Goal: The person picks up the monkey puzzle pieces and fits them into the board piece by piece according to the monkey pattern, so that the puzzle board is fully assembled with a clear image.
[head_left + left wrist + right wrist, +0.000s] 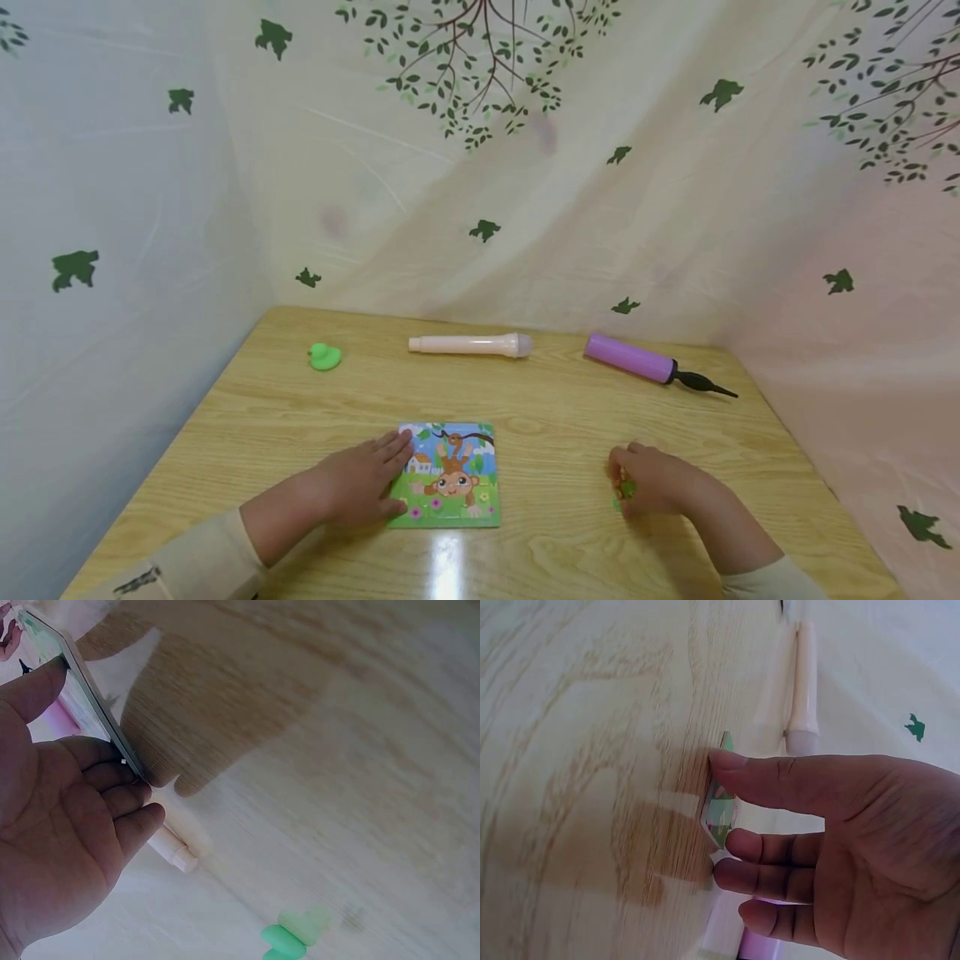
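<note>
A square jigsaw puzzle (453, 467) with a hanging monkey picture lies on the table in the head view. My left hand (363, 477) rests at its left edge, fingertips on the upper part and thumb on the lower corner. The left wrist view shows the puzzle's thin edge (101, 701) against the fingers, which are only slightly bent. Off to the right, my right hand (654, 482) pinches a small green puzzle piece (721, 814) between thumb and fingers, close to the tabletop. Most of that piece is hidden by the hand in the head view.
Along the back of the wooden table (547, 400) lie a green toy duck (325, 357), a pale pink stick with a clear tip (468, 344) and a purple hand pump (630, 357) with a black nozzle. Leaf-printed cloth (420, 208) hangs behind and at both sides.
</note>
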`<action>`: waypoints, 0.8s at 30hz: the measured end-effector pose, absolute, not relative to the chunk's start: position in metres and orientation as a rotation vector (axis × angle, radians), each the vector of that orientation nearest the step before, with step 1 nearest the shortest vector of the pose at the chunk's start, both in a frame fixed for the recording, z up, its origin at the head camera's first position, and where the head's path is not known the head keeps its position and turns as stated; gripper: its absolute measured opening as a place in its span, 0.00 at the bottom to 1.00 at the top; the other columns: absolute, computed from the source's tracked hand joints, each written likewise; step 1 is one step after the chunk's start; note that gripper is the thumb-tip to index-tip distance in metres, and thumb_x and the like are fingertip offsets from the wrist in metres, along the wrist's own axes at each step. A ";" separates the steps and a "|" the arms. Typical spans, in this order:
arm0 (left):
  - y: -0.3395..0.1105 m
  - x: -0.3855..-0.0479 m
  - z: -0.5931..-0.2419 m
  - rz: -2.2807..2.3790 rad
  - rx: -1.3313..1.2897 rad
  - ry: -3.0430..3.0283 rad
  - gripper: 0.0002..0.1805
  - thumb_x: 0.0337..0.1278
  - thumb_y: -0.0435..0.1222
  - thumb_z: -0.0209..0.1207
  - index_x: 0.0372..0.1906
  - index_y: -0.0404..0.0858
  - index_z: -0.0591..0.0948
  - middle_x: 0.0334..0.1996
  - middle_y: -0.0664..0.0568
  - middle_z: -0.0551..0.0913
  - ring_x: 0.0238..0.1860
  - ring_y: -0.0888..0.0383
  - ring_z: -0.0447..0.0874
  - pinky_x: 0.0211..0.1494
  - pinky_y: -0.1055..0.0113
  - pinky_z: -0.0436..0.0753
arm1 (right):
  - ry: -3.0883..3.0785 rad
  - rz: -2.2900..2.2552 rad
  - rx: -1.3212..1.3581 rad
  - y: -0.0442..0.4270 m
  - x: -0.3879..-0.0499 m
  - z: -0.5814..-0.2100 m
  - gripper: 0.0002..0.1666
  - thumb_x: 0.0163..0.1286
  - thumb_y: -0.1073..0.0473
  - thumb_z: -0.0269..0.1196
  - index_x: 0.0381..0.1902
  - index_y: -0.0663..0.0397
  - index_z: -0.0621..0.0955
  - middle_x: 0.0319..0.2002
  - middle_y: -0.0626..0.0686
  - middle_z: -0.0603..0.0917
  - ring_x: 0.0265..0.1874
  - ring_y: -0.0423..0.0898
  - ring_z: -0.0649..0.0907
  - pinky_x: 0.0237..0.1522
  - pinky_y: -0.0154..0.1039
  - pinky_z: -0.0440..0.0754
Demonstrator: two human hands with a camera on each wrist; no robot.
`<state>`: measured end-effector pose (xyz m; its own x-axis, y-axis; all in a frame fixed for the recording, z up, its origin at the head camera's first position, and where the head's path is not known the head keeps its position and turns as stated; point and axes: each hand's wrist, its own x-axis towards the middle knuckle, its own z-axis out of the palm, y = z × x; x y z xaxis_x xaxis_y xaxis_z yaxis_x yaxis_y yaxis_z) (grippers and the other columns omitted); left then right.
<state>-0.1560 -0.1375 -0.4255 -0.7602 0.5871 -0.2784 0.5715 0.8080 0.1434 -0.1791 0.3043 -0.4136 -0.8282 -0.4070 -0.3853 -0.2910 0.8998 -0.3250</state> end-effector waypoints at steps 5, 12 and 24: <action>-0.137 -0.155 -0.424 0.072 0.865 2.677 0.45 0.65 0.60 0.52 0.76 0.36 0.57 0.78 0.45 0.51 0.78 0.47 0.47 0.79 0.53 0.57 | 2.614 -0.339 -0.574 0.304 -0.182 -0.418 0.19 0.56 0.57 0.74 0.34 0.41 0.72 0.32 0.48 0.72 0.31 0.44 0.70 0.31 0.39 0.69; -0.137 -0.156 -0.424 0.065 0.869 2.674 0.45 0.66 0.61 0.51 0.76 0.36 0.56 0.78 0.45 0.51 0.79 0.47 0.47 0.79 0.53 0.57 | 2.626 -0.339 -0.642 0.296 -0.184 -0.417 0.17 0.58 0.53 0.72 0.36 0.41 0.72 0.31 0.48 0.73 0.29 0.43 0.71 0.28 0.38 0.69; -0.136 -0.156 -0.424 0.041 0.854 2.666 0.46 0.65 0.62 0.51 0.77 0.37 0.56 0.78 0.46 0.51 0.79 0.48 0.47 0.79 0.55 0.57 | 2.705 -0.295 -0.799 0.269 -0.187 -0.418 0.15 0.62 0.47 0.69 0.39 0.40 0.74 0.32 0.43 0.74 0.27 0.38 0.72 0.28 0.35 0.71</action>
